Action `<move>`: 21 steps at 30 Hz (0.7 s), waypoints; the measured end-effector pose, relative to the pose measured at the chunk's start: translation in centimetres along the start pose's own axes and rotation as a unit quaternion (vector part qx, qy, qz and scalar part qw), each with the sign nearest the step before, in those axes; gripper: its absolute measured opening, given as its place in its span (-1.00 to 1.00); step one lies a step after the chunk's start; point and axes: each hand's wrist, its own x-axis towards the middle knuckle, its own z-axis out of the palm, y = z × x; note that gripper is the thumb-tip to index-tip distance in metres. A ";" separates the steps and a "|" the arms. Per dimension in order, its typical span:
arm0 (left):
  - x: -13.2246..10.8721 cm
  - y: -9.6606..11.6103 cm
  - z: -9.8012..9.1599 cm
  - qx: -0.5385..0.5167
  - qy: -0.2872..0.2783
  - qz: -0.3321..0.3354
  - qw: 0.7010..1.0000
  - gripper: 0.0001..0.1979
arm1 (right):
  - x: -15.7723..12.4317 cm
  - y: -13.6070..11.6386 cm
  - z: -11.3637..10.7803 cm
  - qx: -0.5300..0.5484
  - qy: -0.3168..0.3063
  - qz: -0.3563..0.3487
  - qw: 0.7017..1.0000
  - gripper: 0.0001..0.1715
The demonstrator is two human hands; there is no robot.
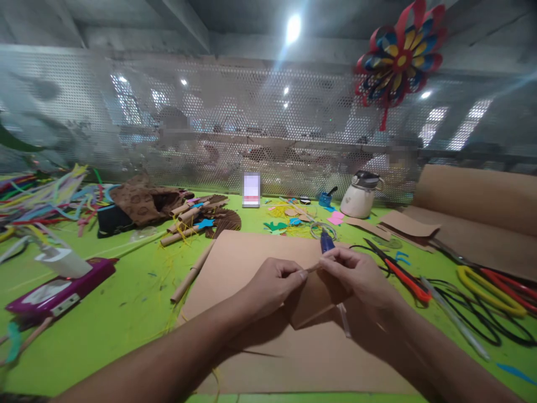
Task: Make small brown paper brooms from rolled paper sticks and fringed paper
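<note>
Between my two hands is a folded piece of brown cardboard [312,305], held up by its top edge over a large brown cardboard sheet [247,372]. My left hand [274,285] pinches the edge from the left. My right hand [361,274] pinches it from the right, its fingertips close to the other hand's. Just beyond the right fingertips lies a blue glue gun [326,242], partly hidden by them. A clear glue stick [344,320] shows below the right hand.
At right lie an orange-handled cutter [409,280], yellow-handled scissors [489,291], black cable and more cardboard [470,229]. A white jug [358,196] and a propped phone [251,190] stand at the back. Left are cardboard rolls [180,235], a purple power strip [62,288] and colourful strips.
</note>
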 end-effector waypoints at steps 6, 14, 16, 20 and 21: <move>-0.2 -0.3 0.1 -0.133 -0.076 -0.037 0.988 -0.66 | -0.3 0.4 0.3 -0.019 -0.026 0.013 0.999 -0.59; -0.4 -0.4 -0.3 -0.316 -0.147 -0.130 0.928 -0.72 | -0.8 0.1 0.1 0.011 -0.022 0.017 1.000 -0.64; -0.4 -0.3 -0.3 -0.327 -0.152 -0.130 0.924 -0.72 | -0.6 -0.1 -0.2 -0.005 -0.006 0.003 1.000 -0.62; -0.4 -0.6 0.0 -0.308 -0.166 -0.128 0.928 -0.67 | 0.1 0.1 -1.4 -0.038 0.000 -0.043 0.998 -0.66; -0.4 -0.7 0.1 -0.298 -0.170 -0.124 0.931 -0.64 | 0.4 0.1 -1.8 -0.043 -0.003 -0.053 0.998 -0.68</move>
